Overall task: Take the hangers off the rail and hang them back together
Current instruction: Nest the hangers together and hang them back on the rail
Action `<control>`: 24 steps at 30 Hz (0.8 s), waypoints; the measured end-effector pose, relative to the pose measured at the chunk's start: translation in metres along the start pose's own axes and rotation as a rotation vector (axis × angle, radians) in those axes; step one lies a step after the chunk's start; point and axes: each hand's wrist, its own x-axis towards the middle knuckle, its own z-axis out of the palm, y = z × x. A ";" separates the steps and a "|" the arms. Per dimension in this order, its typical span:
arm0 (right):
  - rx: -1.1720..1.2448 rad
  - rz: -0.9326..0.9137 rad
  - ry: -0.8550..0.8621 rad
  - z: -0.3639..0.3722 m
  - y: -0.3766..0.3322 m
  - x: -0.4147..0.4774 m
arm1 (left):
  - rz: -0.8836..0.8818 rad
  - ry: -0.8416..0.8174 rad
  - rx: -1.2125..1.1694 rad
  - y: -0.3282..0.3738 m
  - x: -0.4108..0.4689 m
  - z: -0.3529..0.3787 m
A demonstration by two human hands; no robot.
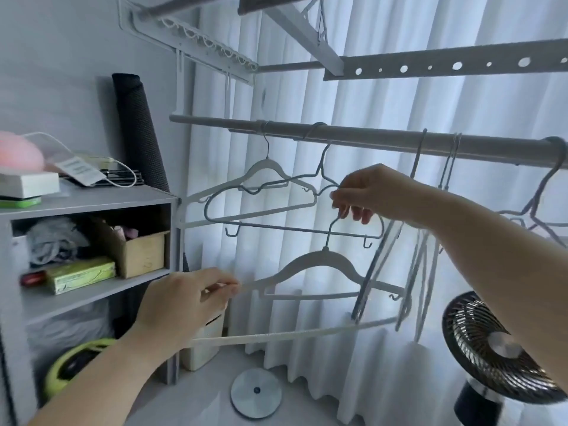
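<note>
A grey rail [384, 139] crosses the view at head height. A white hanger [266, 168] and a blue-grey wire hanger [295, 227] hang on its left part. Several more hangers [430, 241] hang edge-on further right, and one more wire hanger [541, 192] at the far right. Below the rail a white hanger [319, 265] is off it: my right hand [365, 192] holds its metal hook, and my left hand [190, 299] pinches the left end of its shoulder arm.
A grey shelf unit [92, 201] with boxes and clutter stands at the left. A black fan [491, 348] is at the lower right. A round metal base [256, 393] lies on the floor. White curtains hang behind. A perforated bar [445, 64] runs overhead.
</note>
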 end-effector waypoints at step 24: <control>0.665 0.279 0.063 0.147 -0.149 -0.050 | -0.534 -0.459 -0.604 -0.042 -0.119 -0.094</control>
